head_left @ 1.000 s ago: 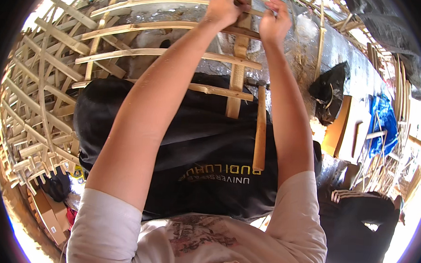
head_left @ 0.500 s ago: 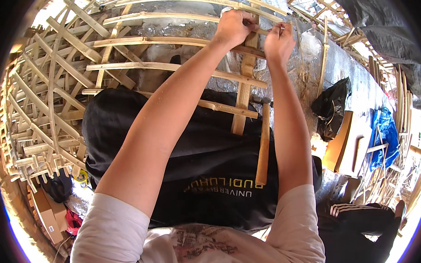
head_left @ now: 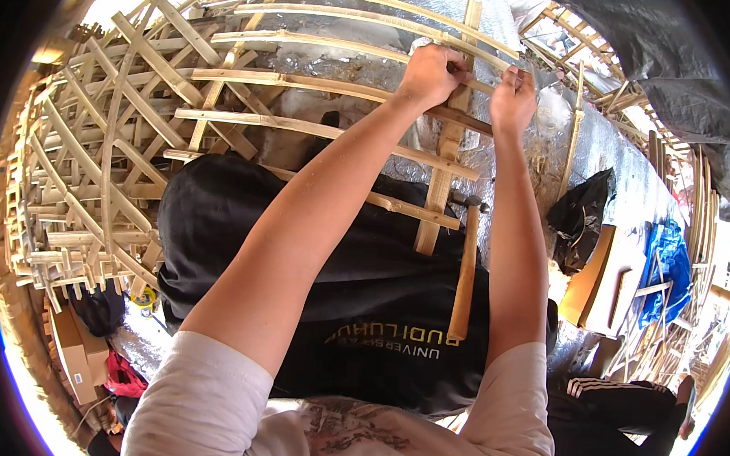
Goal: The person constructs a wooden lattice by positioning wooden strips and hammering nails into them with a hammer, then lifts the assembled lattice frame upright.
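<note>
One broad black cloth with printed lettering [head_left: 379, 269] spreads across the lap toward six o'clock, probably as padding under the work. On it, toward four o'clock, lies a hammer with a dark metal head and a straight brown wooden handle [head_left: 465, 273]; the handle points back at the wearer, which would suit an easy pick-up with the right hand [head_left: 514, 104]. Beyond, toward one o'clock, a flat, pale wooden batten [head_left: 431, 219] runs away from the body, crossed by long, narrow, pale bamboo slats [head_left: 306, 82] set apart like rungs. The left hand [head_left: 433, 74] curls over the third slat from the far end [head_left: 308, 38], where it meets the batten; what its grip closes on is hidden. The right hand's grip looks pinched on that slat's end, apparently steadying it from the other side. Farther out, a crumpled black plastic bag [head_left: 581, 221] lies at three o'clock and a pale bamboo lattice [head_left: 111, 135] at ten.
</note>
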{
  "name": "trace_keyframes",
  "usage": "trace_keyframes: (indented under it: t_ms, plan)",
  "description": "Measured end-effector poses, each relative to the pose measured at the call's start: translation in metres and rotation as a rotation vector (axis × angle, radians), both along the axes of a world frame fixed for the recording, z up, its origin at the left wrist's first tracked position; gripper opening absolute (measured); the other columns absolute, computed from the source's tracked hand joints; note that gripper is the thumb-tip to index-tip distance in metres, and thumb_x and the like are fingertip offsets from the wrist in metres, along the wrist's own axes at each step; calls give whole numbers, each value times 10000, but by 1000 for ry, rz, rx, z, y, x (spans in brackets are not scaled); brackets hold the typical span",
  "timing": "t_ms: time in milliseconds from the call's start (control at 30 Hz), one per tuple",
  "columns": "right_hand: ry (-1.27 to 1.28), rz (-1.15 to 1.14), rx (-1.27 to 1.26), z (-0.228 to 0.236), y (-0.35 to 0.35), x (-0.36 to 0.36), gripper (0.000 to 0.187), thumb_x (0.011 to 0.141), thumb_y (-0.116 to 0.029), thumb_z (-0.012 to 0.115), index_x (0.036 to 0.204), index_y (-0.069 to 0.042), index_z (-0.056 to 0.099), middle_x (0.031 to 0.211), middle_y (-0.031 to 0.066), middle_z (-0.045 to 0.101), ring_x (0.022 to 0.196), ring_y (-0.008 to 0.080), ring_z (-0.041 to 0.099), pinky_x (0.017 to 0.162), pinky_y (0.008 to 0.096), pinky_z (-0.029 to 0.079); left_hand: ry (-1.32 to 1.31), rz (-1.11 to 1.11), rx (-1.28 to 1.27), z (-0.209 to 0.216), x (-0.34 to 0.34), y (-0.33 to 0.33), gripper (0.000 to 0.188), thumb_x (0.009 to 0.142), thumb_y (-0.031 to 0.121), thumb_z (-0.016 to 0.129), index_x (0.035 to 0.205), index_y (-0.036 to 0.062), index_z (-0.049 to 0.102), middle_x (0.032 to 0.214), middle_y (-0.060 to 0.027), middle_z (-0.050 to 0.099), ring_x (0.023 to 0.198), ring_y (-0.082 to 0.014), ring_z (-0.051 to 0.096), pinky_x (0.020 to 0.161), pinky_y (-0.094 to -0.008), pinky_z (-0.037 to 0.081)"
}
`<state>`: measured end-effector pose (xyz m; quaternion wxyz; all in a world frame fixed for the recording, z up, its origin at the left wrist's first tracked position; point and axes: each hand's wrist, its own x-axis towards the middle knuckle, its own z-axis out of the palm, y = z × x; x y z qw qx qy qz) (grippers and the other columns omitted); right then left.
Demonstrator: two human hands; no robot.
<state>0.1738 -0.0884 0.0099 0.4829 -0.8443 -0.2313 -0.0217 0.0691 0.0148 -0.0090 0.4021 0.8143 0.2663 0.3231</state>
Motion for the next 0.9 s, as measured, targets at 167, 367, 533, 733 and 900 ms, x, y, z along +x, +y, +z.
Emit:
trace_keyframes:
  t_ms: [167,367,533,733,900]
  plan:
    - [-46,1,-98,3,6,38,520,958,-461,450,1057,1,667,1081,252,662,1089,402,602,957,467,435,-9,-4,35,7,-3,-2,160,732,205,785,805,67,748,778,-121,711,730,-288,684,723,-356,539]
    - [133,117,-452,18,17,71,752,929,-637,358,1276,-14,597,1267,279,577,1245,411,512,1077,445,366,10,-9,-16,5,-2,-2,152,736,196,783,812,68,747,773,-125,708,734,-290,686,724,-361,542]
    - [202,203,-523,7,28,78,852,907,-705,334,1343,0,530,1367,287,494,1335,415,419,1119,452,314,29,-38,52,1,-2,3,232,757,256,793,842,47,737,842,-139,713,778,-273,686,756,-352,536]
    - [200,271,-433,-9,41,101,911,889,-731,341,1446,-12,387,1462,269,393,1390,399,342,1153,441,260,-18,-28,58,0,0,2,137,749,185,780,816,72,742,797,-124,709,762,-292,683,739,-362,540]
    - [209,310,-416,-18,44,115,936,875,-706,434,1491,-16,289,1475,263,378,1391,397,340,1152,432,265,-16,-24,41,1,0,1,138,751,183,778,820,69,740,800,-120,711,764,-287,685,734,-359,540]
